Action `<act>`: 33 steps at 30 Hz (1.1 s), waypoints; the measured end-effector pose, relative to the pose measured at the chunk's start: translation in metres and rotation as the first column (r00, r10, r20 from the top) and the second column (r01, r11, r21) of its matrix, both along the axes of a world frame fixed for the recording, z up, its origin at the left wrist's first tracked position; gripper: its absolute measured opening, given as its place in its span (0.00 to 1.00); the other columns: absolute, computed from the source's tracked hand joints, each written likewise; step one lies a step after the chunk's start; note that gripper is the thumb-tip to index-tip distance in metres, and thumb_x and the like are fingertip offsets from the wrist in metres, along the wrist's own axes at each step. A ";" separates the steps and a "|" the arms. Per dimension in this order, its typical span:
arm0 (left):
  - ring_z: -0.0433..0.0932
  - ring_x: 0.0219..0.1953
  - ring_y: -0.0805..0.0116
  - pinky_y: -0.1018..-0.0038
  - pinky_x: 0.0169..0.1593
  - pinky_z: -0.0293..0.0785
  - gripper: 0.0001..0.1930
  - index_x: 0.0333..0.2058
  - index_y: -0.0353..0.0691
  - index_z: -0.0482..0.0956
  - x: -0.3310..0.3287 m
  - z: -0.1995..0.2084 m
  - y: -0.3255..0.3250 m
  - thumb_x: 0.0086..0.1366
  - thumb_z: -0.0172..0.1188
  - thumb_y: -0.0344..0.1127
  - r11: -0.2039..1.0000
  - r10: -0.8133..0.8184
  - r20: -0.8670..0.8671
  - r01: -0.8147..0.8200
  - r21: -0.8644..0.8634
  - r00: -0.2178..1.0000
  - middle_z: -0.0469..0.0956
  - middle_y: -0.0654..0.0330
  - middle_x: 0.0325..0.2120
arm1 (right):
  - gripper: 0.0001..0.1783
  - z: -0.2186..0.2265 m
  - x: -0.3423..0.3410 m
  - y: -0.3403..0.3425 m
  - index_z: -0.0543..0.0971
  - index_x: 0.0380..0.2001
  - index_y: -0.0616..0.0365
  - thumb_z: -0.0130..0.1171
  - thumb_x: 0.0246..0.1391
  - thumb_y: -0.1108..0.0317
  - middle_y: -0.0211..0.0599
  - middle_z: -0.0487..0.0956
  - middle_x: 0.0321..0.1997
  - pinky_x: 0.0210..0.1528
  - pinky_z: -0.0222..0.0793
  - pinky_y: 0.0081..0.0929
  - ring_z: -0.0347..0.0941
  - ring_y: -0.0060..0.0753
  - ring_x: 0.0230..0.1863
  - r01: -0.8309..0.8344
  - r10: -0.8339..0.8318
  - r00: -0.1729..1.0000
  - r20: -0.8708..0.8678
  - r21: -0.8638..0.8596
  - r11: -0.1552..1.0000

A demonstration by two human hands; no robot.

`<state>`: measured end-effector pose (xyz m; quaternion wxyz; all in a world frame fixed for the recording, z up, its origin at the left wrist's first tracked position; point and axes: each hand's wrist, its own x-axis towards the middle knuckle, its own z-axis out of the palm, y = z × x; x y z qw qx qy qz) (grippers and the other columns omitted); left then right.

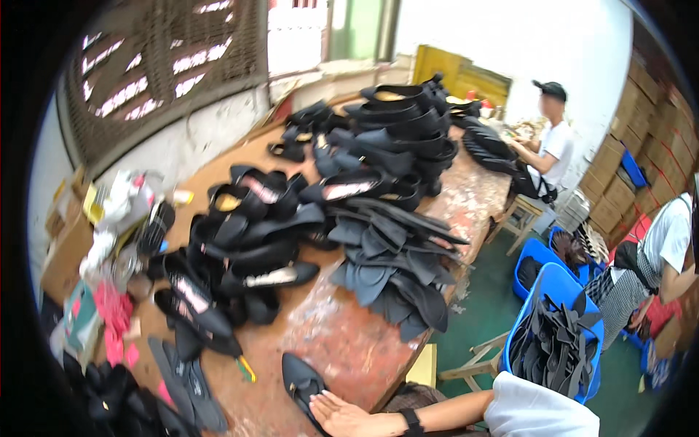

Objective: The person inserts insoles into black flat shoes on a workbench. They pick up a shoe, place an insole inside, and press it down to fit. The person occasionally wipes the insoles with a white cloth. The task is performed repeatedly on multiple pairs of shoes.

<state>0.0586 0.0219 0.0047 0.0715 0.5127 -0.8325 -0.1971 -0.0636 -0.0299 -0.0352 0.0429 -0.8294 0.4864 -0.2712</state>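
A black pointed-toe flat shoe [300, 376] lies on the worn brown worktable [338, 313] near its front edge, toe pointing away from me. My right hand [341, 415] rests on the shoe's near part with its fingers stretched out flat; a dark band circles the wrist. The shoe's heel end is partly hidden by the hand and the picture's lower edge. My left hand is out of view. To the left of the shoe lies a pair of flat dark grey sole pieces [191, 386], and a small yellow-handled tool [248, 370] sits close by.
Piled black shoes [255, 218] and stacked grey sole pieces [393, 262] cover the table's middle. A blue bin [524, 320] of dark pieces stands at right beside a wooden stool [473, 364]. One person [550, 142] sits at the far end; another [655, 247] bends at right.
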 end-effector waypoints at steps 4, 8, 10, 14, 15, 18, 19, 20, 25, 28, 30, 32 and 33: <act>0.78 0.24 0.45 0.54 0.30 0.74 0.16 0.38 0.33 0.79 -0.014 0.015 -0.009 0.61 0.61 0.43 0.992 -0.129 0.071 0.129 0.001 0.989 0.79 0.44 0.23 | 0.26 0.008 -0.012 -0.031 0.73 0.47 0.83 0.44 0.53 0.68 0.69 0.76 0.49 0.71 0.45 0.61 0.73 0.61 0.53 0.106 -0.098 0.976 -0.194 0.032 0.994; 0.79 0.24 0.45 0.54 0.30 0.74 0.17 0.38 0.33 0.80 -0.007 0.019 -0.006 0.61 0.61 0.44 0.986 -0.162 0.096 0.165 -0.028 0.982 0.79 0.44 0.24 | 0.21 -0.011 0.009 -0.033 0.76 0.41 0.78 0.46 0.51 0.69 0.58 0.80 0.37 0.72 0.43 0.63 0.76 0.52 0.46 0.280 -0.306 0.950 -0.064 -0.259 0.924; 0.79 0.24 0.45 0.54 0.30 0.74 0.18 0.39 0.33 0.80 -0.012 0.023 -0.005 0.62 0.61 0.44 0.982 -0.184 0.103 0.188 -0.027 0.977 0.80 0.44 0.24 | 0.17 -0.034 0.000 -0.059 0.78 0.35 0.74 0.47 0.50 0.70 0.54 0.79 0.33 0.72 0.44 0.64 0.76 0.50 0.43 0.186 -0.203 0.966 -0.159 -0.117 0.976; 0.79 0.25 0.45 0.54 0.30 0.74 0.18 0.39 0.33 0.80 -0.011 0.033 -0.009 0.62 0.61 0.45 0.987 -0.148 0.187 0.156 -0.028 0.971 0.80 0.44 0.24 | 0.20 -0.038 0.033 -0.061 0.78 0.38 0.75 0.48 0.48 0.68 0.57 0.80 0.39 0.73 0.42 0.63 0.76 0.53 0.45 0.194 -0.226 0.948 -0.225 -0.157 0.968; 0.79 0.25 0.45 0.54 0.31 0.74 0.18 0.39 0.33 0.80 -0.018 0.035 -0.007 0.62 0.61 0.45 0.982 -0.178 0.188 0.186 -0.026 0.966 0.80 0.44 0.24 | 0.22 -0.056 0.033 -0.055 0.78 0.41 0.76 0.48 0.48 0.67 0.60 0.79 0.42 0.73 0.42 0.63 0.75 0.55 0.47 0.258 -0.314 0.928 -0.198 -0.265 0.929; 0.79 0.25 0.46 0.55 0.31 0.74 0.19 0.40 0.33 0.80 -0.017 0.042 -0.011 0.62 0.61 0.46 0.990 -0.137 0.233 0.143 -0.009 0.963 0.80 0.44 0.24 | 0.20 -0.069 0.030 -0.064 0.82 0.38 0.71 0.47 0.49 0.69 0.55 0.81 0.40 0.73 0.41 0.66 0.76 0.53 0.45 0.152 -0.182 0.983 -0.024 -0.447 0.882; 0.79 0.25 0.46 0.55 0.31 0.74 0.19 0.40 0.33 0.80 -0.024 0.044 -0.009 0.62 0.61 0.46 0.987 -0.156 0.252 0.158 0.014 0.955 0.80 0.44 0.24 | 0.16 -0.085 0.034 -0.078 0.83 0.32 0.66 0.48 0.49 0.69 0.47 0.81 0.34 0.73 0.41 0.67 0.75 0.48 0.40 0.137 -0.176 0.968 -0.181 -0.211 0.968; 0.79 0.25 0.46 0.55 0.31 0.74 0.19 0.40 0.33 0.80 -0.038 0.045 -0.004 0.62 0.61 0.46 0.978 -0.209 0.268 0.201 0.054 0.941 0.80 0.44 0.24 | 0.14 -0.110 0.034 -0.092 0.85 0.25 0.60 0.48 0.48 0.70 0.40 0.81 0.29 0.73 0.41 0.67 0.75 0.42 0.36 0.176 -0.152 0.934 -0.324 0.046 0.983; 0.80 0.27 0.45 0.55 0.33 0.75 0.23 0.46 0.32 0.78 -0.030 0.049 -0.013 0.63 0.59 0.48 0.986 -0.146 0.359 0.106 0.129 0.922 0.81 0.44 0.27 | 0.14 -0.068 0.040 -0.082 0.82 0.17 0.56 0.49 0.50 0.70 0.31 0.74 0.20 0.72 0.41 0.70 0.66 0.35 0.26 0.149 -0.174 0.948 -0.268 -0.111 0.983; 0.80 0.33 0.43 0.54 0.38 0.75 0.25 0.51 0.32 0.75 -0.032 0.046 -0.016 0.62 0.59 0.46 0.980 -0.108 0.277 0.054 0.194 0.955 0.80 0.40 0.38 | 0.14 -0.039 0.009 -0.074 0.82 0.20 0.58 0.48 0.52 0.69 0.34 0.76 0.23 0.72 0.40 0.71 0.68 0.38 0.29 0.206 -0.196 0.945 -0.260 0.013 0.978; 0.80 0.36 0.41 0.53 0.40 0.75 0.26 0.53 0.31 0.74 -0.030 0.041 -0.016 0.61 0.59 0.44 0.991 -0.129 0.217 0.118 0.060 0.968 0.77 0.41 0.47 | 0.14 -0.022 -0.003 -0.074 0.82 0.22 0.60 0.47 0.52 0.69 0.37 0.77 0.25 0.71 0.40 0.72 0.70 0.39 0.32 0.221 -0.196 0.936 -0.291 0.054 0.974; 0.80 0.37 0.42 0.54 0.41 0.77 0.27 0.55 0.34 0.73 -0.022 0.032 -0.016 0.61 0.60 0.44 0.990 -0.097 0.209 0.073 0.122 0.973 0.74 0.43 0.54 | 0.15 -0.012 -0.005 -0.076 0.82 0.25 0.62 0.46 0.53 0.68 0.39 0.78 0.26 0.71 0.39 0.72 0.71 0.41 0.34 0.206 -0.172 0.934 -0.314 0.079 0.975; 0.80 0.37 0.43 0.55 0.40 0.77 0.27 0.56 0.35 0.73 -0.018 0.031 -0.016 0.61 0.60 0.44 0.991 -0.067 0.214 0.040 0.125 0.975 0.73 0.44 0.55 | 0.15 -0.008 -0.005 -0.078 0.82 0.26 0.63 0.46 0.54 0.68 0.40 0.79 0.27 0.71 0.39 0.73 0.72 0.42 0.35 0.193 -0.155 0.935 -0.320 0.089 0.977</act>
